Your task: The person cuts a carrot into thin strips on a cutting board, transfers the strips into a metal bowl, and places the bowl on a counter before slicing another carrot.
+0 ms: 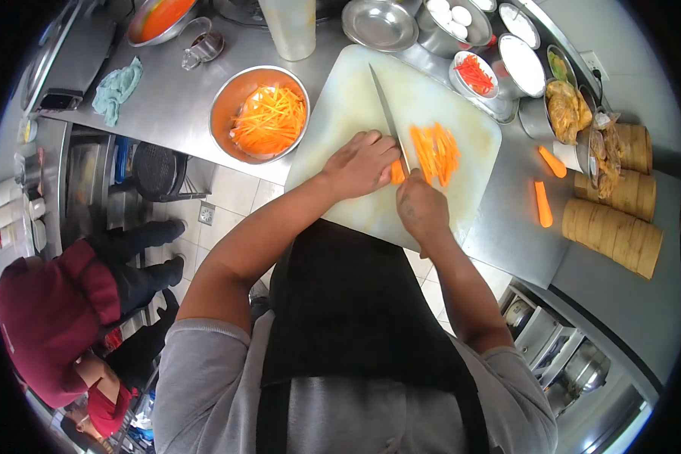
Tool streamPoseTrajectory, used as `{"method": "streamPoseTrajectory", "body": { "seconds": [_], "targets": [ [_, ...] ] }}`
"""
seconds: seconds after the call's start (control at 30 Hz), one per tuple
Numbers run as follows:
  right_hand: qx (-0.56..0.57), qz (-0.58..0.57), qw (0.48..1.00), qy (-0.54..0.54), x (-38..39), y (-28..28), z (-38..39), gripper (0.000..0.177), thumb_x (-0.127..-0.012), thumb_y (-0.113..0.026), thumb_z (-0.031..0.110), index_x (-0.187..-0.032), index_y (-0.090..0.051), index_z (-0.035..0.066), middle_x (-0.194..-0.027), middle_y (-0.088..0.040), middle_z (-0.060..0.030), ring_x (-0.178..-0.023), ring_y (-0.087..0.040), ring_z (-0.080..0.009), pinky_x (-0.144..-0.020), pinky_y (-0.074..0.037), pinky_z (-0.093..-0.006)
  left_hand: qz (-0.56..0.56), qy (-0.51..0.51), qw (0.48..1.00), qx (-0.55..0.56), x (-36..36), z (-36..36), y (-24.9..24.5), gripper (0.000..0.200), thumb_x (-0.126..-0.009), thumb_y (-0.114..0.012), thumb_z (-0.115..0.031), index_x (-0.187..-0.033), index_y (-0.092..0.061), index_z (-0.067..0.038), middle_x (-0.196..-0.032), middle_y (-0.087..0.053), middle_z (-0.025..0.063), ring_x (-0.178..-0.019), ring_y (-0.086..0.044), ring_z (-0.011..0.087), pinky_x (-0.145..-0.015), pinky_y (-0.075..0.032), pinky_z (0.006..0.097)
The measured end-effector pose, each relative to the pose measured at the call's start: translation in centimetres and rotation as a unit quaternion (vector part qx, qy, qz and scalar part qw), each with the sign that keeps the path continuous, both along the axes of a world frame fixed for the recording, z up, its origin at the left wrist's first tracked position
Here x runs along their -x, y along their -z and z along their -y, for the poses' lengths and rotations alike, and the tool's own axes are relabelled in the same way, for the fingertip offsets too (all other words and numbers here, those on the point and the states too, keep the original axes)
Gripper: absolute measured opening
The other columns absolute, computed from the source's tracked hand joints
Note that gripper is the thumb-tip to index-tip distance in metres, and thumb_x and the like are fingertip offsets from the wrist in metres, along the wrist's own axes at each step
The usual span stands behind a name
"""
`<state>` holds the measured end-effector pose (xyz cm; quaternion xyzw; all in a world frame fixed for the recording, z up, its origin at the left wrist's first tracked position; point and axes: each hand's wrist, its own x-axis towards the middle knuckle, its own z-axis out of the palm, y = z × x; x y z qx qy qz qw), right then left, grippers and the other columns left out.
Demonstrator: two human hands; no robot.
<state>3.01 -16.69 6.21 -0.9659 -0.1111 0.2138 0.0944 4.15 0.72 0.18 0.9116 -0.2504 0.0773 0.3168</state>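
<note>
On the white cutting board (340,113), my left hand (363,165) has its fingers curled over a piece of carrot (397,172). My right hand (422,204) grips the handle of a long knife (387,102), whose blade points away from me and lies beside the fingertips of my left hand. To the right of the blade is a pile of carrot strips (435,153). A metal bowl (216,113) left of the board holds shredded carrot (268,121).
Two carrot pieces (543,204) and bamboo steamers (613,234) are at the right. Behind the board stand a metal bowl (380,24), a bowl of red strips (474,75) and a tall container (290,30). A cloth (117,89) lies left. Two people in red (60,325) are at lower left.
</note>
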Motion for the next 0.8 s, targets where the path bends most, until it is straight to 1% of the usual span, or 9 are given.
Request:
{"method": "streamPoseTrajectory", "body": {
  "seconds": [0.13, 0.23, 0.27, 0.37, 0.47, 0.63, 0.7, 0.77, 0.8],
  "targets": [
    [0.003, -0.061, 0.997, -0.039, 0.9, -4.3, 1.8, 0.022, -0.096, -0.050, 0.021, -0.095, -0.052, -0.002, -0.080, -0.068, -0.0279, -0.077, -0.069, -0.0443, -0.072, -0.055, -0.0522, 0.016, -0.015, 1.000, 0.010, -0.2, 0.1, 0.5, 0.016, -0.081, -0.062, -0.015, -0.095, -0.059, -0.010, -0.099, -0.053, 0.0055, -0.098, -0.052, 0.0252, -0.089, -0.047, 0.0401],
    [-0.027, -0.008, 1.000, -0.013, 1.7, 0.2, 1.5, 0.023, -0.096, -0.050, 0.022, -0.095, -0.052, -0.001, -0.082, -0.067, -0.0285, -0.079, -0.068, -0.0450, -0.073, -0.055, -0.0522, 0.026, -0.016, 1.000, 0.004, 0.2, 0.0, 0.6, 0.014, -0.081, -0.062, -0.015, -0.094, -0.058, -0.010, -0.098, -0.053, 0.0056, -0.097, -0.052, 0.0252, -0.088, -0.047, 0.0399],
    [0.015, -0.019, 1.000, 0.007, 0.9, 0.5, -0.1, 0.023, -0.096, -0.050, 0.023, -0.096, -0.053, 0.000, -0.084, -0.067, -0.0292, -0.081, -0.068, -0.0460, -0.075, -0.054, -0.0525, 0.014, -0.009, 1.000, 0.006, 0.2, 0.0, 0.5, 0.018, -0.080, -0.063, -0.014, -0.097, -0.059, -0.009, -0.100, -0.055, 0.0059, -0.099, -0.053, 0.0261, -0.090, -0.047, 0.0404],
    [-0.026, -0.009, 0.999, -0.041, -0.3, -1.0, 0.5, 0.022, -0.096, -0.052, 0.022, -0.096, -0.052, 0.000, -0.084, -0.067, -0.0286, -0.081, -0.068, -0.0455, -0.075, -0.054, -0.0528, 0.001, -0.008, 1.000, 0.011, 0.5, 0.0, 0.4, 0.021, -0.078, -0.064, -0.012, -0.099, -0.060, -0.008, -0.102, -0.057, 0.0064, -0.100, -0.054, 0.0270, -0.092, -0.047, 0.0408],
    [0.009, -0.036, 0.999, -0.032, 1.4, -3.3, 1.0, 0.022, -0.095, -0.053, 0.020, -0.096, -0.052, -0.001, -0.085, -0.068, -0.0274, -0.081, -0.068, -0.0447, -0.075, -0.054, -0.0523, 0.011, -0.011, 1.000, 0.021, 0.1, -0.1, 0.5, 0.020, -0.078, -0.065, -0.012, -0.097, -0.060, -0.008, -0.100, -0.056, 0.0067, -0.098, -0.054, 0.0269, -0.090, -0.047, 0.0407],
    [0.039, -0.022, 0.999, -0.011, -0.8, -0.2, -0.8, 0.021, -0.095, -0.051, 0.019, -0.100, -0.050, -0.002, -0.084, -0.068, -0.0270, -0.080, -0.069, -0.0446, -0.076, -0.054, -0.0522, 0.037, -0.012, 0.999, 0.031, 0.1, -0.3, 0.6, 0.018, -0.077, -0.065, -0.012, -0.094, -0.059, -0.009, -0.096, -0.054, 0.0069, -0.095, -0.053, 0.0267, -0.087, -0.047, 0.0405],
    [0.008, -0.004, 0.998, -0.062, -0.2, -1.4, 0.3, 0.021, -0.096, -0.049, 0.019, -0.101, -0.050, -0.002, -0.083, -0.068, -0.0274, -0.080, -0.069, -0.0452, -0.076, -0.054, -0.0526, 0.029, -0.007, 0.999, 0.028, 0.1, -0.2, 0.5, 0.016, -0.077, -0.065, -0.012, -0.091, -0.058, -0.009, -0.095, -0.054, 0.0068, -0.094, -0.054, 0.0263, -0.085, -0.048, 0.0397],
    [0.075, -0.081, 0.994, -0.025, 1.0, -4.5, 0.3, 0.022, -0.097, -0.049, 0.020, -0.098, -0.051, -0.002, -0.083, -0.069, -0.0266, -0.080, -0.069, -0.0445, -0.075, -0.055, -0.0512, 0.034, -0.012, 0.999, 0.035, 0.0, -0.2, 0.9, 0.015, -0.077, -0.065, -0.012, -0.090, -0.058, -0.009, -0.094, -0.054, 0.0066, -0.093, -0.054, 0.0262, -0.085, -0.048, 0.0393],
    [0.022, -0.045, 0.998, -0.026, 1.6, -3.3, 0.4, 0.023, -0.098, -0.048, 0.021, -0.097, -0.051, -0.002, -0.083, -0.069, -0.0269, -0.080, -0.070, -0.0439, -0.075, -0.055, -0.0511, 0.038, -0.012, 0.998, 0.040, 0.2, -0.2, 1.0, 0.015, -0.077, -0.066, -0.012, -0.089, -0.058, -0.009, -0.093, -0.054, 0.0065, -0.092, -0.054, 0.0262, -0.084, -0.048, 0.0390]
  ]
}}
